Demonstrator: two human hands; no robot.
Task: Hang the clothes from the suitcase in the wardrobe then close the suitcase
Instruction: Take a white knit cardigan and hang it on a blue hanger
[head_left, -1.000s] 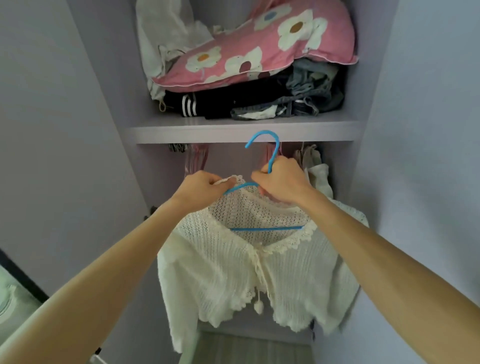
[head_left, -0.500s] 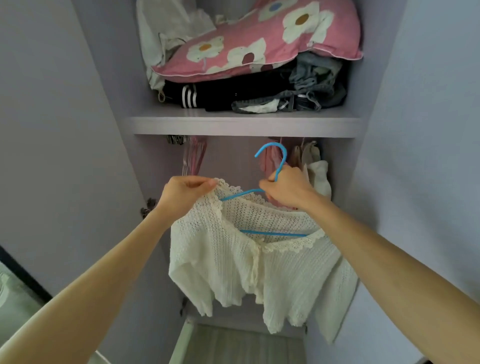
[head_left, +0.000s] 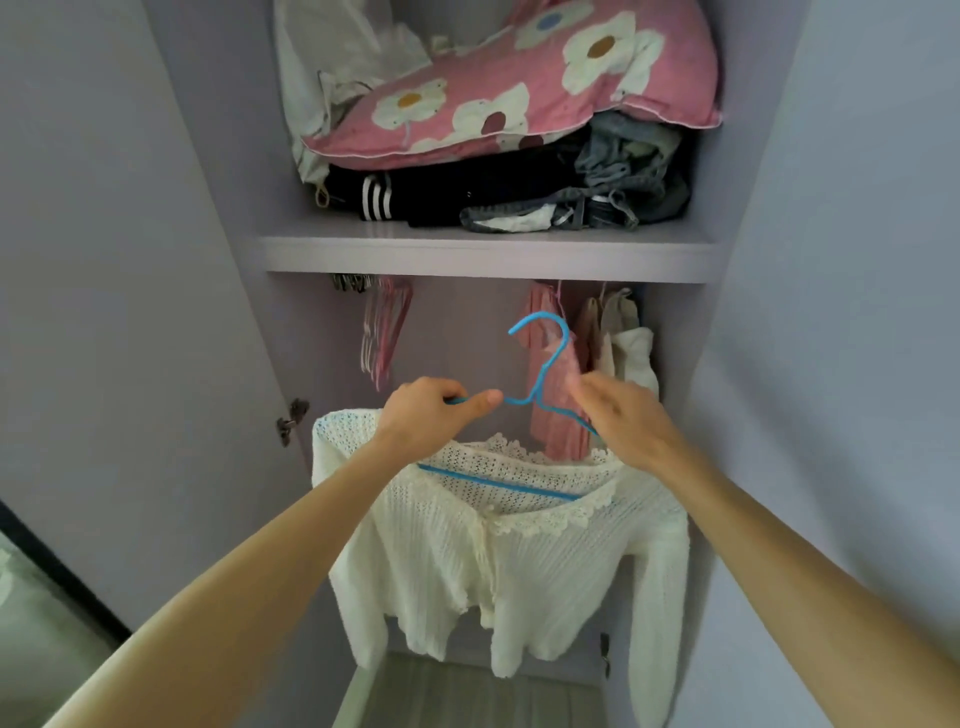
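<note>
A cream knitted cardigan (head_left: 519, 561) hangs on a blue hanger (head_left: 543, 374) in front of the open wardrobe, below its shelf (head_left: 488, 254). My left hand (head_left: 431, 415) grips the hanger's left arm close to the neck. My right hand (head_left: 623, 421) is beside the hanger's right arm with its fingers loosely spread and blurred, holding nothing that I can make out. The hook points up, free of any rail. The rail is hidden behind the shelf edge. The suitcase is out of view.
Empty pink hangers (head_left: 384, 327) hang at the left under the shelf. A pink garment (head_left: 556, 436) and cream clothes (head_left: 628, 353) hang at the right. A pink flowered pillow (head_left: 519, 88) lies on folded dark clothes (head_left: 467, 197) on the shelf.
My right hand let go of the hanger's neck and moved right. My left hand shifted from the cardigan's collar onto the hanger's left arm. The cardigan's left shoulder now spreads wider.
</note>
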